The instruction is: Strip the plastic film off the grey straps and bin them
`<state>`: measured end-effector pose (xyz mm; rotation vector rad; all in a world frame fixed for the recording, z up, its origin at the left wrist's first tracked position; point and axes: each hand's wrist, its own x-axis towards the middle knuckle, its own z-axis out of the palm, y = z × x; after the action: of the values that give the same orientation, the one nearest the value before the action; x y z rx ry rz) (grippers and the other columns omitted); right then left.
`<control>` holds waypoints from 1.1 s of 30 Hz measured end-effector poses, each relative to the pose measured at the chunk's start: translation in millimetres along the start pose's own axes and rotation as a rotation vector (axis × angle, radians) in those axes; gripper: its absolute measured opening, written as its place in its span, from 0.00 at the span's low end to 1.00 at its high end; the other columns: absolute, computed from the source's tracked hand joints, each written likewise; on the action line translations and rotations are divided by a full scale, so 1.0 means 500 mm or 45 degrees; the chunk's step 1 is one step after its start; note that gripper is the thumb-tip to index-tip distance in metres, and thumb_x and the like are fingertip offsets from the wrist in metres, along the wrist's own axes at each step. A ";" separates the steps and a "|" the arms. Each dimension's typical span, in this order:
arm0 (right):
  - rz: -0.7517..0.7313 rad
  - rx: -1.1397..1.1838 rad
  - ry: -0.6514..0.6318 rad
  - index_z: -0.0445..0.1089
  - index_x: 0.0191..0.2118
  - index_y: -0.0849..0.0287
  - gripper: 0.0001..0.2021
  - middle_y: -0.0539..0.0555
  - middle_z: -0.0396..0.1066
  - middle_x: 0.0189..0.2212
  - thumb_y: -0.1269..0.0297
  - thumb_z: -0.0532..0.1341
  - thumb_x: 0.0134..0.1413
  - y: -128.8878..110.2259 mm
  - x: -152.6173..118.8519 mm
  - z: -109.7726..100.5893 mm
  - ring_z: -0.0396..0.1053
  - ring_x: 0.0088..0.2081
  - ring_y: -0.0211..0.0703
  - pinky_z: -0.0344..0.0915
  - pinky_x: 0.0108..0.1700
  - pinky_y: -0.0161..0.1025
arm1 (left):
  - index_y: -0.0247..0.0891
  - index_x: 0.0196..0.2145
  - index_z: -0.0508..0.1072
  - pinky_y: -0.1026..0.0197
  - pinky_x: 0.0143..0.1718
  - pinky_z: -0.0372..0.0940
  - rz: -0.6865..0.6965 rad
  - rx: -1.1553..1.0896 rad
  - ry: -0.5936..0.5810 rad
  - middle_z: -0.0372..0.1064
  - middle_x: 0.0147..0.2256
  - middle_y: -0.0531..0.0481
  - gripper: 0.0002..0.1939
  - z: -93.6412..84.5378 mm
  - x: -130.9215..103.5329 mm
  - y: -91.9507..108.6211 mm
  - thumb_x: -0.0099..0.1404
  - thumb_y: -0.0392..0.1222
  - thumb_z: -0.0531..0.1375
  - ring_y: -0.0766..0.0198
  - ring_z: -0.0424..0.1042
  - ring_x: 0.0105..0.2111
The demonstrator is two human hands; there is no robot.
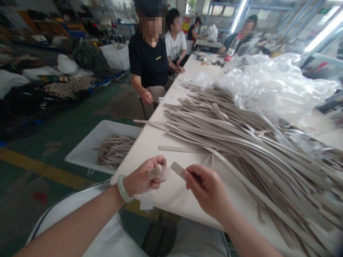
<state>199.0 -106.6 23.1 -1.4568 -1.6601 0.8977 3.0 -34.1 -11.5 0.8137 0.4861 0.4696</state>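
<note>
My left hand [150, 174] is closed over the near table edge, with pale covers on the thumb and a fingertip. It pinches a thin, see-through white slip [166, 172]; another white slip [147, 202] hangs below the hand. Opposite it, my right hand [206, 187] grips a flat grey-beige strap [178, 169] close to its end. The strap's tip points at the left hand, a small gap apart from the slip. Beyond both hands lies a large heap of similar straps [230, 132], running across the table to the right.
The white table [139, 151] has clear plastic bags [270, 82] and a bottle [229, 54] on it. At its left, a white bin [80, 148] on the floor holds more straps. A co-worker in black [150, 57] sits along the left edge; other people sit further back.
</note>
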 end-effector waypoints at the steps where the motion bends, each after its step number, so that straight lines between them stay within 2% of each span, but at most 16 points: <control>1: -0.001 0.002 0.015 0.65 0.25 0.59 0.14 0.47 0.62 0.17 0.62 0.54 0.61 0.000 0.000 0.000 0.56 0.20 0.33 0.51 0.22 0.32 | 0.40 0.34 0.57 0.73 0.15 0.37 0.004 0.001 0.001 0.47 0.21 0.62 0.28 0.000 0.000 0.000 0.48 0.57 0.68 0.77 0.40 0.17; 15: -0.009 -0.090 -0.055 0.66 0.25 0.60 0.14 0.47 0.60 0.17 0.62 0.53 0.61 0.003 -0.008 0.008 0.55 0.20 0.34 0.49 0.23 0.33 | 0.40 0.34 0.58 0.73 0.14 0.37 0.028 -0.006 -0.004 0.47 0.21 0.62 0.27 -0.002 -0.001 -0.001 0.49 0.56 0.68 0.77 0.41 0.17; 22: -0.064 -0.155 -0.238 0.65 0.27 0.59 0.11 0.47 0.61 0.19 0.67 0.54 0.60 0.006 -0.005 0.003 0.55 0.21 0.33 0.49 0.24 0.32 | 0.38 0.35 0.62 0.72 0.15 0.43 0.020 0.116 -0.005 0.51 0.23 0.61 0.26 -0.007 0.005 -0.013 0.50 0.57 0.67 0.78 0.44 0.17; 27: -0.089 -0.274 -0.331 0.65 0.25 0.59 0.10 0.46 0.61 0.19 0.70 0.55 0.57 0.007 0.005 0.004 0.56 0.22 0.32 0.49 0.25 0.32 | 0.35 0.32 0.63 0.71 0.16 0.44 -0.031 0.259 0.020 0.53 0.21 0.60 0.26 -0.007 0.007 -0.020 0.49 0.58 0.67 0.77 0.45 0.17; 33: -0.070 -0.304 -0.279 0.66 0.25 0.59 0.11 0.47 0.62 0.19 0.69 0.55 0.58 0.009 0.003 -0.012 0.56 0.22 0.33 0.49 0.25 0.32 | 0.36 0.33 0.63 0.71 0.16 0.44 -0.024 0.262 0.016 0.51 0.20 0.60 0.24 -0.015 0.006 -0.024 0.52 0.57 0.66 0.76 0.45 0.17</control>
<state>206.2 -104.3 22.0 -1.5033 -2.0172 0.8782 3.7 -35.2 -26.0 1.0036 0.5595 0.4116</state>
